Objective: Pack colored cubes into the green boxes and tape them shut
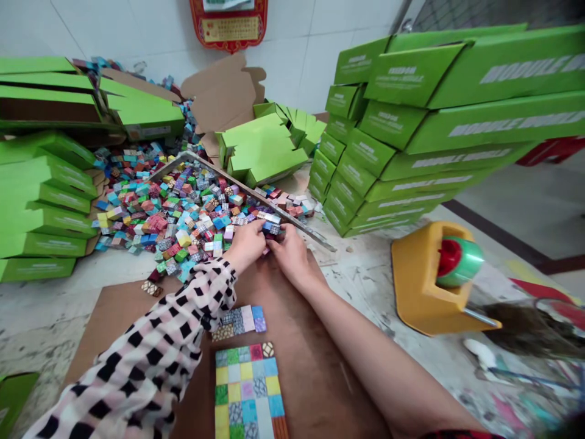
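Left hand: the left hand (247, 244), in a black-and-white checked sleeve, is curled, its fingertips pinched on a cluster of small patterned cubes (273, 228).
Right hand: the right hand (292, 255), bare-armed, has bent fingers and nips the same cluster from the other side.
Cluster's place: between both hands, at the near edge of a heap of loose many-coloured cubes (183, 207), over the far end of a brown cardboard sheet (315, 372).
Handling: probably light, hard and smooth-faced. Loose pieces may slide apart, so opposite flat faces, pressed inward, look the surest hold.
On the sheet: a short row of cubes (240, 321) and a flat grid of coloured cubes (247, 390).
In the way: a long grey metal strip (237, 188) slants across the heap, just beyond the fingers.
Around: stacked flat green cardboard boxes (411, 152) on both sides of the counter (365, 286), and a yellow tape dispenser (425, 286), well apart.
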A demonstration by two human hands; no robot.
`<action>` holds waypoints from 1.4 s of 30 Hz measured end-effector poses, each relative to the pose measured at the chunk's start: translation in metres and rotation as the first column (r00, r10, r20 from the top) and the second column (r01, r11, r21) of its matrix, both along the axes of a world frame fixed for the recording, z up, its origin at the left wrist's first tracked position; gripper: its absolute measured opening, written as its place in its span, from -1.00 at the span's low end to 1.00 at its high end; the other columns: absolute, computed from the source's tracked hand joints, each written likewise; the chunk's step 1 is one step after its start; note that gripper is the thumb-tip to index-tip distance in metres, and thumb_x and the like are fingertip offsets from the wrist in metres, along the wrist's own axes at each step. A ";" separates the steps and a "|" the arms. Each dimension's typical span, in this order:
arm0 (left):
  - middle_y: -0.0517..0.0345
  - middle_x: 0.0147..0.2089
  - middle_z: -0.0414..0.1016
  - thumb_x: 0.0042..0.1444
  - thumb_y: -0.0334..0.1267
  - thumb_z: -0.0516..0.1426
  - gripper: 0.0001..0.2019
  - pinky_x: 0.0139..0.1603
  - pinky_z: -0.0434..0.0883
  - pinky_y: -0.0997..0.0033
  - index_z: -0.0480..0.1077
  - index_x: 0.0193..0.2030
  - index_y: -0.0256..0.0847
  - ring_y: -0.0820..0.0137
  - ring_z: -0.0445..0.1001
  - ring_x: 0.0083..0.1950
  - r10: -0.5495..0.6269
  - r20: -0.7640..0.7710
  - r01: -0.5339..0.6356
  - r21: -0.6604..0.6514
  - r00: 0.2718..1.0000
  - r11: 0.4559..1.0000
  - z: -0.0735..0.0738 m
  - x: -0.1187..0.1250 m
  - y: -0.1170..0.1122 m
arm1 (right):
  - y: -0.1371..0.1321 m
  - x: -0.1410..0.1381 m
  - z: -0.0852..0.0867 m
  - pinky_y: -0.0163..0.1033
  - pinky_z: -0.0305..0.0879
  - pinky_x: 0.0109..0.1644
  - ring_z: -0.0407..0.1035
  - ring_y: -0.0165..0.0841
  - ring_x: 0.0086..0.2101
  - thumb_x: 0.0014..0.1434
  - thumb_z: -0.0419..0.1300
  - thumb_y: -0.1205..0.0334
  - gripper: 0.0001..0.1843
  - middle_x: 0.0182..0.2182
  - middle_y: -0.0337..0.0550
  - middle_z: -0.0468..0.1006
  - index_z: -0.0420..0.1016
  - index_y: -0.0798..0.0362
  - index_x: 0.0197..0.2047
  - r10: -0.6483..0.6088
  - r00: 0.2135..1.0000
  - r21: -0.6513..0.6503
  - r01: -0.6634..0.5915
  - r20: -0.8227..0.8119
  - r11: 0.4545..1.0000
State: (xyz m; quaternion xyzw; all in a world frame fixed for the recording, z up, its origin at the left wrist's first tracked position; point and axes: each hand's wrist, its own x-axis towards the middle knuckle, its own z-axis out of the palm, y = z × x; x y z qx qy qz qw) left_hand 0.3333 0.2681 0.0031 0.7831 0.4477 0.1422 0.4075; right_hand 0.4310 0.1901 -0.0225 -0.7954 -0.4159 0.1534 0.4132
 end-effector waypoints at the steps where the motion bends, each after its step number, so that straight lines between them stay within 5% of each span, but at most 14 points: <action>1: 0.12 -0.18 0.58 0.13 -0.45 -0.03 -0.54 -0.22 0.51 0.40 0.36 0.16 -0.10 0.42 0.54 -0.39 0.011 0.014 -0.011 -0.018 1.000 1.000 0.000 0.001 0.000 | 0.001 0.000 0.001 -0.14 0.33 -0.19 0.45 -0.18 -0.26 0.02 0.21 0.29 -0.59 -0.31 -0.11 0.56 0.29 0.05 -0.02 -0.001 1.000 -0.003 0.001 0.004 1.000; 5: 0.15 -0.38 0.56 0.10 -0.47 -0.02 -0.53 -0.38 0.48 0.48 0.37 0.16 -0.17 0.45 0.48 -0.52 0.055 0.063 -0.048 -0.104 0.996 0.993 0.004 0.004 0.003 | 0.002 -0.001 0.004 -0.12 0.33 -0.19 0.45 -0.16 -0.26 0.02 0.21 0.31 -0.53 -0.31 -0.08 0.56 0.25 0.07 0.03 -0.003 1.000 -0.020 0.004 0.021 1.000; 16: 0.14 -0.37 0.52 0.19 -0.47 -0.03 -0.57 -0.50 0.36 0.60 0.34 0.19 -0.28 0.56 0.39 -0.54 0.127 0.181 -0.071 -0.287 0.975 0.955 0.018 -0.004 -0.021 | -0.011 0.009 0.001 -0.09 0.34 -0.16 0.44 -0.20 -0.31 0.07 0.18 0.28 -0.55 -0.28 -0.08 0.54 0.27 0.06 0.05 0.068 0.997 0.028 -0.069 0.032 0.997; 24: 0.01 -0.06 0.54 0.17 -0.49 -0.01 -0.56 -0.43 0.37 0.56 0.35 0.18 -0.26 0.59 0.40 -0.48 0.100 0.232 -0.018 -0.334 0.968 0.942 0.031 -0.030 -0.054 | -0.048 0.007 0.000 -0.13 0.34 -0.21 0.45 -0.25 -0.32 0.14 0.17 0.16 -0.60 -0.31 -0.17 0.55 0.28 -0.03 0.06 0.227 0.973 0.061 -0.225 -0.044 0.973; 29: 0.06 -0.20 0.57 0.19 -0.38 0.00 -0.58 -0.42 0.39 0.49 0.34 0.20 -0.19 0.51 0.43 -0.45 0.006 0.193 0.061 -0.339 0.981 0.939 0.028 -0.053 -0.072 | -0.078 -0.008 0.003 -0.20 0.30 -0.30 0.41 -0.31 -0.39 0.10 0.20 0.07 -0.57 -0.40 -0.24 0.49 0.29 -0.01 0.02 0.265 0.937 0.054 -0.260 -0.227 0.964; 32: 0.10 -0.25 0.58 0.20 -0.32 -0.01 -0.62 -0.35 0.43 0.41 0.39 0.14 -0.15 0.44 0.46 -0.40 -0.113 0.150 0.149 -0.250 0.982 0.957 0.023 -0.064 -0.075 | -0.095 -0.009 0.010 -0.23 0.25 -0.38 0.37 -0.33 -0.45 0.03 0.23 0.09 -0.52 -0.50 -0.31 0.43 0.27 0.04 0.01 0.269 0.902 -0.031 -0.296 -0.337 0.955; 35: 0.11 -0.10 0.57 0.18 -0.33 0.01 -0.66 -0.13 0.45 0.30 0.45 0.04 -0.09 0.36 0.51 -0.18 -0.184 0.093 0.188 -0.035 0.978 0.982 0.017 -0.071 -0.073 | -0.105 0.006 0.023 -0.24 0.23 -0.38 0.35 -0.34 -0.48 -0.01 0.21 0.19 -0.48 -0.52 -0.33 0.42 0.26 0.06 0.05 0.352 0.882 -0.152 -0.413 -0.315 0.898; 39: 0.10 -0.12 0.54 0.15 -0.35 0.03 -0.70 -0.03 0.42 0.21 0.44 0.00 -0.14 0.30 0.48 -0.11 -0.167 0.006 0.162 0.197 0.986 0.967 0.017 -0.066 -0.070 | -0.097 0.030 0.038 -0.18 0.28 -0.25 0.39 -0.28 -0.35 0.07 0.12 0.22 -0.61 -0.35 -0.17 0.49 0.33 0.05 0.00 0.295 0.956 -0.234 -0.287 -0.003 0.929; 42: 0.02 -0.09 0.47 0.14 -0.35 0.06 -0.68 0.00 0.41 0.18 0.40 0.04 -0.22 0.25 0.46 -0.08 -0.201 -0.093 0.218 0.245 0.975 0.945 0.025 -0.056 -0.071 | -0.080 0.035 0.042 -0.11 0.29 -0.06 0.37 -0.18 -0.10 0.05 0.11 0.28 -0.50 -0.04 0.03 0.43 0.31 0.08 0.10 0.336 0.921 -0.206 -0.295 0.200 0.933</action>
